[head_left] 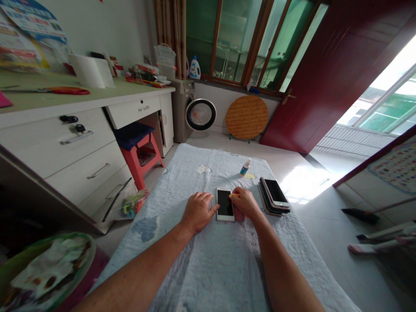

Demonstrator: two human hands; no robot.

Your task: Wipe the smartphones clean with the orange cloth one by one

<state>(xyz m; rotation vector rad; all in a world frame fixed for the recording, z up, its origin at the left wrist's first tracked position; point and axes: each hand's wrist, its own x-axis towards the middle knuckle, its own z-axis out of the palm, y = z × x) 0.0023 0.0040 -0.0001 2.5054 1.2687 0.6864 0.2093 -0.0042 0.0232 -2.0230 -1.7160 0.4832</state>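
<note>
A white phone [225,210] is laid flat, dark screen up, on a surface covered with a pale blue cloth [224,264], between the two hands. Its left edge is met by the thumb of the left hand [198,212], whose other fingers are loosely extended, with a moderately wide gap left between them and the thumb. The right hand [246,202] is placed at the phone's right edge, its fingers curled and drawn narrow over the upper part of that side; whether anything small is pinched there cannot be told. To the right, near the right hand, a stack of phones [274,195] is topped by one with a white frame. Beyond the white phone, a small spray bottle [245,168] is stood upright on the cloth.
</note>
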